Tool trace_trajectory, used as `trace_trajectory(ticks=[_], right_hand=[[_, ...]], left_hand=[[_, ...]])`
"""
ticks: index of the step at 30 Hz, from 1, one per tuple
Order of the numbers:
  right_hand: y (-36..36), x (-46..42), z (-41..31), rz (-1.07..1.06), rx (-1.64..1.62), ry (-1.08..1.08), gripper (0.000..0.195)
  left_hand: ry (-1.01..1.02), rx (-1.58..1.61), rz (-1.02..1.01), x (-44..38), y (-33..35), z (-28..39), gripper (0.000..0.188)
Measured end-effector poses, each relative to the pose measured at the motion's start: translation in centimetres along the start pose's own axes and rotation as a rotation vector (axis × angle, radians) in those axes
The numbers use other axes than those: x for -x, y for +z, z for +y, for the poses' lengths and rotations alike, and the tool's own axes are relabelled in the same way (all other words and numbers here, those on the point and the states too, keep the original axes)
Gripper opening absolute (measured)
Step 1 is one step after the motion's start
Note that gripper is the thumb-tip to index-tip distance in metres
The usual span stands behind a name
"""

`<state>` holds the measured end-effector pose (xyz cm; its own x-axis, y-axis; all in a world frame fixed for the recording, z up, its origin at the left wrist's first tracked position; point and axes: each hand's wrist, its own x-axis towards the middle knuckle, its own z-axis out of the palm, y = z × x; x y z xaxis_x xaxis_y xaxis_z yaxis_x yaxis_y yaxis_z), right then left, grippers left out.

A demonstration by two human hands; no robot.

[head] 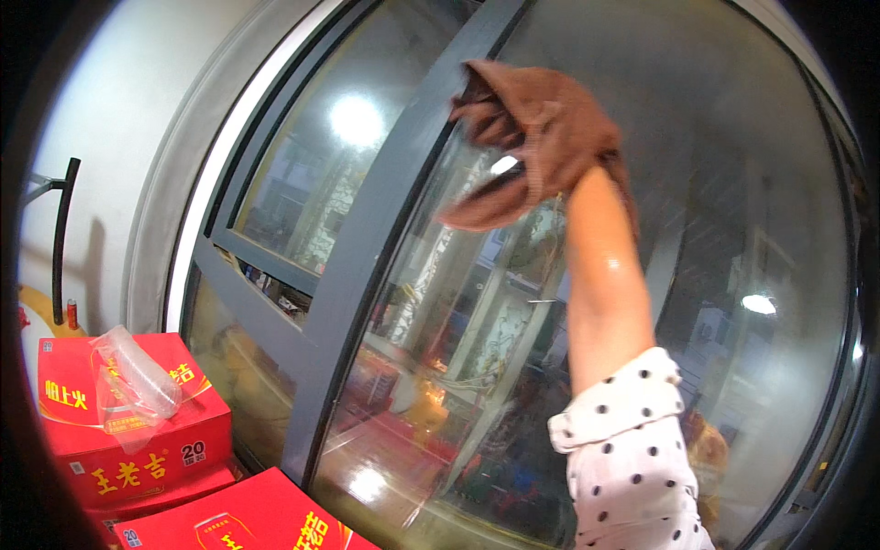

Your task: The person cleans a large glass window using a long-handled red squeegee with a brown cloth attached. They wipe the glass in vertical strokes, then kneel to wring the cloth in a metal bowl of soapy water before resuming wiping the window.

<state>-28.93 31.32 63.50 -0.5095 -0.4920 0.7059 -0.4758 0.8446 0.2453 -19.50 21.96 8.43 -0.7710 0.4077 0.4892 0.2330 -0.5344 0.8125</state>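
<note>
My right hand (590, 180) is raised at the upper middle, at the end of a bare forearm with a rolled white sleeve with dark dots. A brown cloth (567, 130) is bunched over it and hides the fingers; its loose folds hang to the left. Behind the cloth are the large glass pane (729, 206) and the grey window frame (385, 185); whether the cloth touches the glass cannot be told. Reflections and lights show in the pane. My left hand is out of view.
Red cardboard drink cartons (172, 447) are stacked at the lower left, with another red carton (254, 512) in front. A clear plastic sleeve of cups (141, 375) lies on the stack. Left of the window, a black bar (63, 240) stands out near the wall, beside a small red can (71, 314).
</note>
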Motion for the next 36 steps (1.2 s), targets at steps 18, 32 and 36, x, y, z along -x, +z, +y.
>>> trace_trajectory(ticks=[18, 32, 36], right_hand=[[17.0, 21.6, -12.0, -0.608, 0.244, -0.199, 0.048], [6.0, -0.8, -1.1, 0.302, 0.729, -0.056, 0.041], [14.5, 3.5, -6.5, 0.024, 0.616, -0.268, 0.039]], left_hand=[[0.299, -0.278, -0.004, 3.0, -1.7, 1.1, 0.014], [0.183, -0.298, 0.039, 3.0, -3.1, 1.2, 0.012], [0.249, -0.298, 0.057, 2.9, -3.0, 1.1, 0.012]])
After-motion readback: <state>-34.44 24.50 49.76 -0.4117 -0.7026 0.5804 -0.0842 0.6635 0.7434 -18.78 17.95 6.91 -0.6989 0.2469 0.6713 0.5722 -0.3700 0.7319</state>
